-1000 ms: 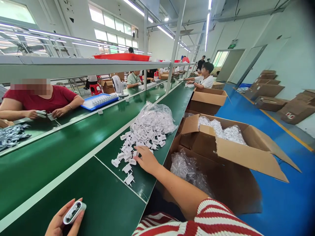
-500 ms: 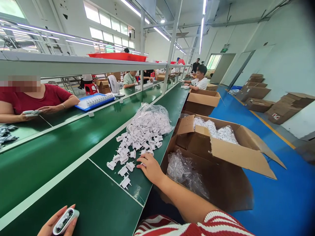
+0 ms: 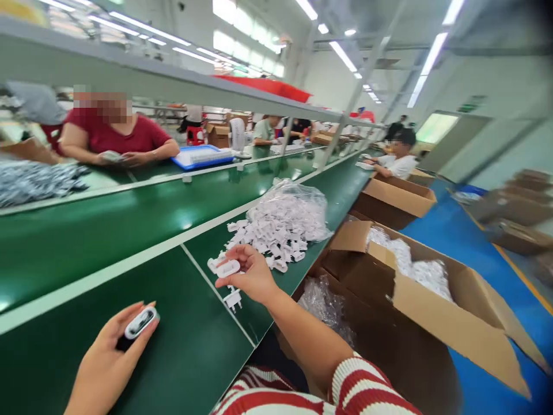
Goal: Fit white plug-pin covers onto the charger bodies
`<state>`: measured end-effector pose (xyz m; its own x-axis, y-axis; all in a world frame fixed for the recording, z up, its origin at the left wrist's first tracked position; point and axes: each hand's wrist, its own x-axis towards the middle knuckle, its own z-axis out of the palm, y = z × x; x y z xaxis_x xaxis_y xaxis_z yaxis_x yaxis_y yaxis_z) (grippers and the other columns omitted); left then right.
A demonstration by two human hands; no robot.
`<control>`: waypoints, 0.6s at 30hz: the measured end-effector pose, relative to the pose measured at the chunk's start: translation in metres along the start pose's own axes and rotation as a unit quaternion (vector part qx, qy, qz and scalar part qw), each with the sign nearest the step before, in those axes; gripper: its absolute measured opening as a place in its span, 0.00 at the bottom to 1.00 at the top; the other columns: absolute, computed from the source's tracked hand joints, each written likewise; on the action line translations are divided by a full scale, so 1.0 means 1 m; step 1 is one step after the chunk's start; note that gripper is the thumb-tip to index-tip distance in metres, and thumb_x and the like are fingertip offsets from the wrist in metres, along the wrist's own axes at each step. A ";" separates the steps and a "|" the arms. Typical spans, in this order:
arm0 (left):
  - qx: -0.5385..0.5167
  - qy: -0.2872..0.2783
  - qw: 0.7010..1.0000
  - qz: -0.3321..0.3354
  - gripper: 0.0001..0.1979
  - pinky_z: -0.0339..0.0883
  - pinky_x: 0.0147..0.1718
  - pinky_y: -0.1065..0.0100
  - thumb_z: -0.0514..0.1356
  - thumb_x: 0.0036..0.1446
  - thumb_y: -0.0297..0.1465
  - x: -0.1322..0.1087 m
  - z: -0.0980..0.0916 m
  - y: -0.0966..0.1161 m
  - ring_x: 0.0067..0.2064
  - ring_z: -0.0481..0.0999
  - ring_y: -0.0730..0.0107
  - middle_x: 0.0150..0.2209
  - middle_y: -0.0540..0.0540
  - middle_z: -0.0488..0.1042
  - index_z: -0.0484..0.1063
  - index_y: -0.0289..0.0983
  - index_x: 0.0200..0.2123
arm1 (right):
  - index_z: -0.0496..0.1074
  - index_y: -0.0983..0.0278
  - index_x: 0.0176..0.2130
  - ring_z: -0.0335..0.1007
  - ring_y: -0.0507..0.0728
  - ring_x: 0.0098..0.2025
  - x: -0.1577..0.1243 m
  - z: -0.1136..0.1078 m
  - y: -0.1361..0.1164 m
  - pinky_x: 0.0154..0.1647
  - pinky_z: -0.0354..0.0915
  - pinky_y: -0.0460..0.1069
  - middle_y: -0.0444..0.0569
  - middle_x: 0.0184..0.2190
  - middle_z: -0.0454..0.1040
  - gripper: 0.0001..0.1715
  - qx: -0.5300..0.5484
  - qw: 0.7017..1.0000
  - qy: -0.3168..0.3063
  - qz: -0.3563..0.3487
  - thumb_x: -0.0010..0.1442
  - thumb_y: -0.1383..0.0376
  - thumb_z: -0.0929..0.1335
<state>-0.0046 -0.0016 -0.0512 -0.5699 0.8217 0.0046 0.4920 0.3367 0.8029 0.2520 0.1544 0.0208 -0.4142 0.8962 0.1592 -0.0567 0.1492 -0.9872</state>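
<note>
My left hand (image 3: 114, 346) is closed around a white oval charger housing (image 3: 141, 323), its open end facing up with dark parts inside. In my right hand (image 3: 250, 274) a white oval plug cover (image 3: 228, 268) is pinched between thumb and fingers, just above the green bench (image 3: 185, 328). A loose white plug piece (image 3: 233, 300) with two pins lies below that hand. Behind it spreads a heap of similar white plug pieces (image 3: 276, 225), partly inside a clear plastic bag (image 3: 309, 199). My right hand hides some of the nearest pieces.
An open cardboard box (image 3: 436, 305) with bagged white parts stands right of the bench, beside crumpled clear plastic (image 3: 324, 302). Across the belt (image 3: 129, 219), a person in a red shirt (image 3: 125, 135) handles a pale part near a blue tray (image 3: 203, 157). A shelf (image 3: 173, 86) runs overhead.
My right hand has lifted a white plug cover from the edge of the heap. My left hand has come further into view with the housing. The camera view has turned left.
</note>
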 end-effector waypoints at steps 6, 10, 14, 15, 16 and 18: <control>-0.090 -0.010 0.995 0.030 0.28 0.70 0.57 0.52 0.66 0.55 0.50 -0.011 0.002 0.002 0.54 0.78 0.53 0.54 0.42 0.77 0.72 0.42 0.54 | 0.74 0.59 0.44 0.80 0.55 0.39 0.016 0.060 -0.028 0.46 0.75 0.53 0.48 0.45 0.84 0.27 0.033 0.983 -0.180 -0.012 0.45 0.61 0.82; -0.091 -0.008 0.994 0.065 0.20 0.71 0.53 0.55 0.64 0.59 0.46 -0.015 0.001 0.003 0.51 0.78 0.56 0.50 0.43 0.78 0.75 0.42 0.49 | 0.72 0.57 0.50 0.78 0.54 0.44 0.021 0.080 -0.020 0.49 0.73 0.53 0.48 0.52 0.82 0.24 0.026 0.962 -0.270 -0.002 0.55 0.63 0.77; -0.100 -0.023 0.990 0.096 0.17 0.71 0.53 0.55 0.65 0.60 0.42 -0.015 -0.003 0.007 0.51 0.77 0.56 0.48 0.44 0.79 0.76 0.41 0.49 | 0.65 0.56 0.48 0.74 0.51 0.32 0.021 0.090 0.000 0.38 0.72 0.50 0.46 0.47 0.83 0.25 0.032 0.941 -0.328 0.073 0.55 0.62 0.77; -0.100 -0.026 0.989 0.101 0.17 0.71 0.53 0.55 0.65 0.60 0.41 -0.015 -0.004 0.008 0.51 0.77 0.56 0.49 0.43 0.79 0.76 0.41 0.49 | 0.66 0.56 0.46 0.74 0.51 0.30 0.021 0.091 0.006 0.36 0.72 0.50 0.45 0.44 0.84 0.24 0.020 0.939 -0.334 0.082 0.54 0.62 0.78; -0.100 -0.029 0.989 0.104 0.17 0.71 0.53 0.55 0.65 0.60 0.41 -0.014 -0.004 0.008 0.52 0.76 0.56 0.49 0.43 0.78 0.76 0.41 0.49 | 0.69 0.57 0.45 0.74 0.52 0.30 0.021 0.092 0.011 0.36 0.72 0.50 0.45 0.41 0.84 0.23 0.001 0.938 -0.337 0.084 0.53 0.61 0.78; -0.098 -0.033 0.989 0.103 0.16 0.71 0.54 0.55 0.64 0.60 0.40 -0.013 -0.005 0.009 0.52 0.76 0.56 0.49 0.43 0.78 0.77 0.41 0.49 | 0.75 0.58 0.44 0.75 0.53 0.31 0.022 0.091 0.019 0.36 0.72 0.50 0.44 0.38 0.83 0.21 -0.042 0.934 -0.347 0.079 0.51 0.59 0.79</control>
<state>0.0043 -0.0119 -0.0412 -0.4233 0.8943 0.1452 0.4520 0.0696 0.8893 0.1592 0.1390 0.0047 -0.9013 0.4285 -0.0628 0.1149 0.0968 -0.9887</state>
